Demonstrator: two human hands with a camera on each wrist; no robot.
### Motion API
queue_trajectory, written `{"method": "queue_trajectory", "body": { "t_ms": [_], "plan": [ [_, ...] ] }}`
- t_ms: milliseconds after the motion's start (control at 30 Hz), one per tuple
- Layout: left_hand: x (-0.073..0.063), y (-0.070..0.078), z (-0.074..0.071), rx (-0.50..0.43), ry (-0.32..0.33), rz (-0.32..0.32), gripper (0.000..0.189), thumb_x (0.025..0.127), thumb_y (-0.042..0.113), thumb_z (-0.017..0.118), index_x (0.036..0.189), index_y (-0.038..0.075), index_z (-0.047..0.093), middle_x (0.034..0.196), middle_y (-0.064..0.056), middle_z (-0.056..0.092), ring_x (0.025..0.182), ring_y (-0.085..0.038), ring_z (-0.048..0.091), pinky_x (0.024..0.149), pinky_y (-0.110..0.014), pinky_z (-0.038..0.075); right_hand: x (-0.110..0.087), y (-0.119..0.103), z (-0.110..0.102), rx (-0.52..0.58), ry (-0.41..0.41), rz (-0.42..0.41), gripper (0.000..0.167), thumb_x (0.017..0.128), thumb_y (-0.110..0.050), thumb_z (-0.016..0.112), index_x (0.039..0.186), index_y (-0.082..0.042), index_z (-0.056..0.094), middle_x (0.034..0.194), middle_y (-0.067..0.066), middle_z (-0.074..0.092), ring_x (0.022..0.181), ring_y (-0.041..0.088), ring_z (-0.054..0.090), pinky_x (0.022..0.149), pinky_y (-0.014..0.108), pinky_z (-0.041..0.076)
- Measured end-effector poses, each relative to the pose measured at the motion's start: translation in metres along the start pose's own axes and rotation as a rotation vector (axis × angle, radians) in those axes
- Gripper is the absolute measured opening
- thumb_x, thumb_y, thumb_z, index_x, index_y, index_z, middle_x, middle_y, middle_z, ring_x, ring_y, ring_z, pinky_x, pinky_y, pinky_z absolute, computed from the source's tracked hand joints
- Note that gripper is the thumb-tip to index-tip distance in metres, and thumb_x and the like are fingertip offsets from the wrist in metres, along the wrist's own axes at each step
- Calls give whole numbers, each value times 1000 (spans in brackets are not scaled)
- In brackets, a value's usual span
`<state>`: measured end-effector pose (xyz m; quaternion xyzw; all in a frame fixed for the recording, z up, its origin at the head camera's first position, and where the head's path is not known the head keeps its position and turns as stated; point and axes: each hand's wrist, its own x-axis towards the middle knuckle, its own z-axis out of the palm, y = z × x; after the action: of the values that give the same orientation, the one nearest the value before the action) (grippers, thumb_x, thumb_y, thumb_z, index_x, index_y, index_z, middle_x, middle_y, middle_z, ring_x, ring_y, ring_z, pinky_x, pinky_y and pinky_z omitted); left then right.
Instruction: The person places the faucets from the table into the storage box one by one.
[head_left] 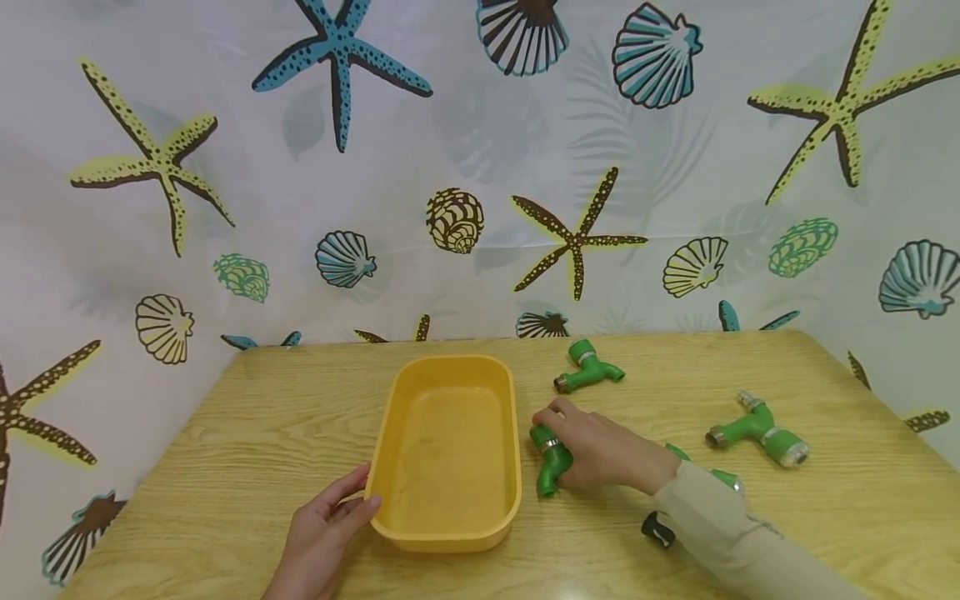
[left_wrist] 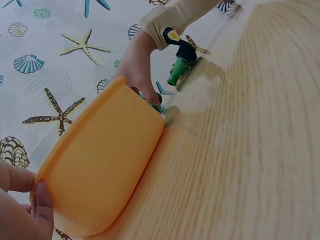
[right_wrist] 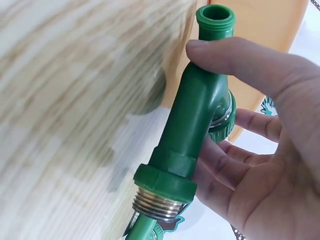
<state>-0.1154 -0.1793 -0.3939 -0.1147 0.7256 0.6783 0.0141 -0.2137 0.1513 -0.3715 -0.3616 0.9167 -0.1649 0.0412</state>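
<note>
A white cloth backdrop [head_left: 480, 142] printed with starfish and shells in blue, yellow, green and brown hangs behind a wood-grained surface [head_left: 285, 408], reaching down along its far edge and both sides. On the surface, left of the taps, stands a yellow-orange basin [head_left: 444, 540], rounded at the corners, upright, its long sides running away from the person. A pale beige sleeve [head_left: 738, 533] covers the right forearm, which reaches in from the near right.

Both hands are busy. The left hand [head_left: 324, 529] pinches the basin's near left corner, its thumb and fingers on either side of the bend. The right hand [head_left: 600, 446] grips a green tap [head_left: 553, 467] just to the right of the basin, its thumb laid across the neck by the mouth and its fingers curled behind the body; whether the tap touches the surface I cannot tell.

Farthest right lies a larger tap [head_left: 757, 427] with silvery ends. Another green tap [head_left: 592, 369] lies near the far edge, beyond the right hand. A black-handled tap [left_wrist: 180, 70] is partly hidden by the sleeve in the head view; its handle bears a small yellow label [left_wrist: 173, 35].
</note>
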Motion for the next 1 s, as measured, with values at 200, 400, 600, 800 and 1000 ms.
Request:
{"method": "queue_trajectory", "body": {
  "t_ms": [200,400,600,800,1000],
  "plan": [
    [0,0,0,8,-1,2,52,91,7,67,139,-4,48,128,-13,54,93,-11,60,81,-19,49,-3,1,-3,11,6,9,62,72,-7,82,126,-5,52,118,11,48,82,21,58,72,39,52],
    [-1,0,-1,-2,-16,1,53,92,7,65,140,-4,46,132,-15,50,96,-12,58,82,-19,49,-5,-1,-8,14,9,15,63,72,-13,86,126,-6,53,117,9,47,82,20,57,72,40,50],
    [-1,0,1,-16,-12,4,52,92,5,65,140,-4,46,131,-14,51,94,-12,59,81,-20,50,-10,-2,-12,-5,21,23,65,72,-18,87,125,-5,52,120,14,47,82,23,59,73,42,52],
    [-1,1,1,-14,3,2,52,92,5,65,139,-4,47,130,-13,53,93,-12,60,80,-20,50,-17,0,-17,-7,41,33,66,72,-17,86,126,-4,52,123,16,46,81,23,59,72,43,52],
    [0,1,2,-14,11,-6,52,91,5,66,139,-4,48,130,-13,54,92,-11,60,80,-20,51,-22,1,-19,6,39,36,65,72,-15,87,125,-6,52,120,12,46,80,19,58,68,38,52]
  ]
}}
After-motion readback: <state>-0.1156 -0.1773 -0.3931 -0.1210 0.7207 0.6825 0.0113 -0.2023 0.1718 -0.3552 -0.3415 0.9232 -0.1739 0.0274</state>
